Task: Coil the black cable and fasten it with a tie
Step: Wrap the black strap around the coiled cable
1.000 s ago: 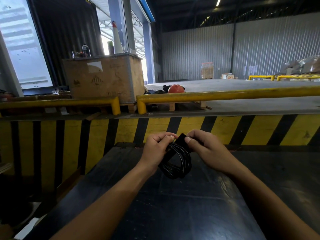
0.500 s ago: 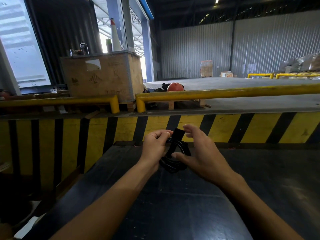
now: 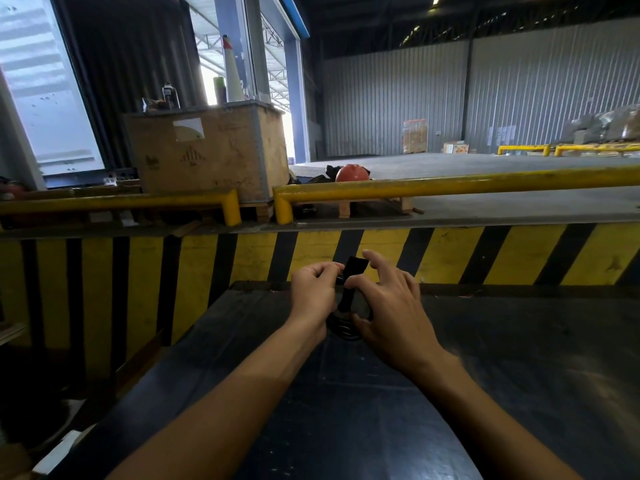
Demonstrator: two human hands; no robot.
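The left hand (image 3: 313, 292) is curled closed, thumb and fingers pinching the upper part of the coiled black cable (image 3: 343, 330). Between the two hands, a flat black tie (image 3: 350, 284) runs up from the coil, its free end standing above the knuckles. The right hand (image 3: 388, 303) has its fingers spread loosely, thumb pressed to the coil's lower side and forefinger touching the tie. Below the grip lies a dark tabletop (image 3: 346, 410).

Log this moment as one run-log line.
stage: fastening tie | left hand: pinching coil top | right hand: wrapping black strap | black cable: coiled, held above dark table | tie: not yet closed
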